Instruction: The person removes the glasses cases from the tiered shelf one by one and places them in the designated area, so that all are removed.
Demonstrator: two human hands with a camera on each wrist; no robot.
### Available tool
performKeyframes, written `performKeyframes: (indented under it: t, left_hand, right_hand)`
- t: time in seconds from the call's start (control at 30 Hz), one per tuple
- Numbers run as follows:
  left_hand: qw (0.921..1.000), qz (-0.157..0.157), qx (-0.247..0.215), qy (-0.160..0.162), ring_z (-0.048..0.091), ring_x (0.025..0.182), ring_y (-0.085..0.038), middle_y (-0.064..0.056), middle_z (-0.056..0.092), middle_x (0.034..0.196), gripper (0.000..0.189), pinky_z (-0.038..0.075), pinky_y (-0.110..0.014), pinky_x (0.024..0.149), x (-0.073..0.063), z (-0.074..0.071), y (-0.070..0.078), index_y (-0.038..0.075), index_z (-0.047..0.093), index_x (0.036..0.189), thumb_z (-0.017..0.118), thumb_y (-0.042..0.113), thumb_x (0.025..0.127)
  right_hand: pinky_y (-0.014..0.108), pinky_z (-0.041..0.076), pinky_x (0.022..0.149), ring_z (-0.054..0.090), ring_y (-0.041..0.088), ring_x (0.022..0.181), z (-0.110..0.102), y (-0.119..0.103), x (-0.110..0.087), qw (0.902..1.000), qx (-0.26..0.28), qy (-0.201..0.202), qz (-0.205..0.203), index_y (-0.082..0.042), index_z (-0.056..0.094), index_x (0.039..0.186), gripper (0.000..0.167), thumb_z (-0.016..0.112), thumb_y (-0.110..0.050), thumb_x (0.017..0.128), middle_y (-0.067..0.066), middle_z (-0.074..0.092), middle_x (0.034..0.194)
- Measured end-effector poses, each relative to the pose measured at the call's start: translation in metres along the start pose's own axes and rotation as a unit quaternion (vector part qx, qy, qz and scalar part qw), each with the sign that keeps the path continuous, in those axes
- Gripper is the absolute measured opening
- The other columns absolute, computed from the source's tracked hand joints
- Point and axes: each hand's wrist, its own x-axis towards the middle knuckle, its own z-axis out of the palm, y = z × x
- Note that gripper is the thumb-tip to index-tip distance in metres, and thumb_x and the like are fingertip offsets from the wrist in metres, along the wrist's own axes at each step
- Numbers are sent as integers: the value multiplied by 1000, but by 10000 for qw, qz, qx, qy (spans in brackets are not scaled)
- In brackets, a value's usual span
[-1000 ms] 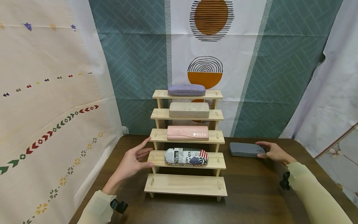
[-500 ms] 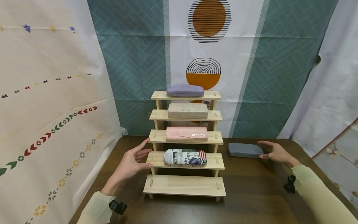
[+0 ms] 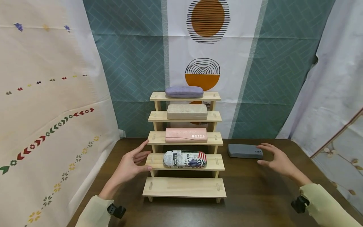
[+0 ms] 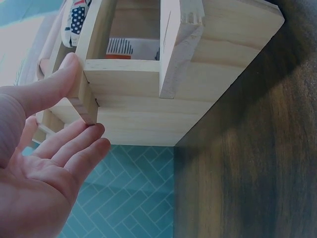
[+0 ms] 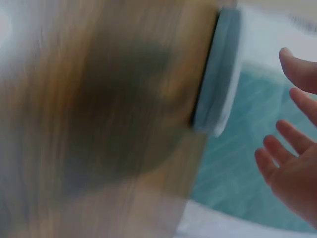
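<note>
A light wooden stepped stand (image 3: 184, 187) rises in the middle of the table. My left hand (image 3: 127, 167) holds its left side, thumb and fingertips at opposite edges of a shelf end (image 4: 81, 101). To the right lies a grey-blue glasses case (image 3: 244, 151). My right hand (image 3: 279, 160) hovers at the case's right end, fingers spread and apart from it; the right wrist view shows a gap between the case (image 5: 218, 74) and the fingers (image 5: 292, 136). Glasses cases stand on the upper shelves: purple (image 3: 184, 91), beige (image 3: 187, 112), pink (image 3: 186, 135) and newspaper-print (image 3: 185, 159).
The dark wooden table (image 3: 249, 195) ends at a teal and white patterned cloth (image 3: 124, 72) behind the stand. Cream cloth (image 3: 56, 94) hangs at the left, white cloth (image 3: 340, 104) at the right. The stand's lowest shelf is bare.
My right hand has let go of the grey-blue glasses case and drawn back to the right. The left hand stays at the stand. The head view has shifted slightly.
</note>
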Motion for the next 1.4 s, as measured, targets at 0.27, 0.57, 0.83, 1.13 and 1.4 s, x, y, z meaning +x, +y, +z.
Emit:
performKeyframes:
  t: [0.27, 0.57, 0.83, 1.13, 1.4]
  left_hand:
    - [10000, -29, -3, 3, 59, 133, -39, -28, 60, 142, 106, 49, -57, 106, -1, 0, -2, 27, 37, 166, 92, 0, 80]
    - [10000, -1, 10, -7, 59, 133, -39, -26, 62, 142, 106, 49, -56, 106, 0, 1, -3, 27, 37, 166, 92, -1, 80]
    - [10000, -52, -1, 28, 60, 132, -40, -26, 62, 141, 106, 50, -52, 106, 0, 0, -4, 28, 38, 165, 92, -1, 79]
    - [10000, -24, -25, 25, 60, 132, -40, -26, 63, 140, 105, 48, -58, 105, 0, -2, -3, 28, 39, 165, 92, -1, 79]
    - [10000, -24, -18, -7, 60, 132, -41, -28, 61, 141, 106, 48, -57, 105, 1, 0, -4, 27, 38, 166, 91, -2, 79]
  right_hand:
    - [75, 47, 93, 54, 52, 128, 17, -66, -8, 9988, 33, 375, -311, -3, 68, 136, 54, 89, -13, 87, 25, 56, 144]
    - [63, 50, 96, 56, 39, 129, 40, -125, -14, 9961, 272, 588, -598, -15, 72, 133, 49, 89, -17, 87, 10, 60, 140]
    - [61, 51, 102, 59, 35, 130, 55, -158, -4, 9951, 447, 447, -757, -16, 71, 134, 50, 90, -21, 87, 6, 64, 138]
    - [63, 48, 106, 55, 37, 136, 71, -173, 11, 9955, 563, 191, -738, -13, 68, 140, 57, 90, -23, 88, 12, 61, 145]
    - [58, 50, 106, 56, 31, 135, 84, -180, 23, 9951, 646, -138, -738, -15, 64, 143, 61, 89, -27, 89, 5, 61, 145]
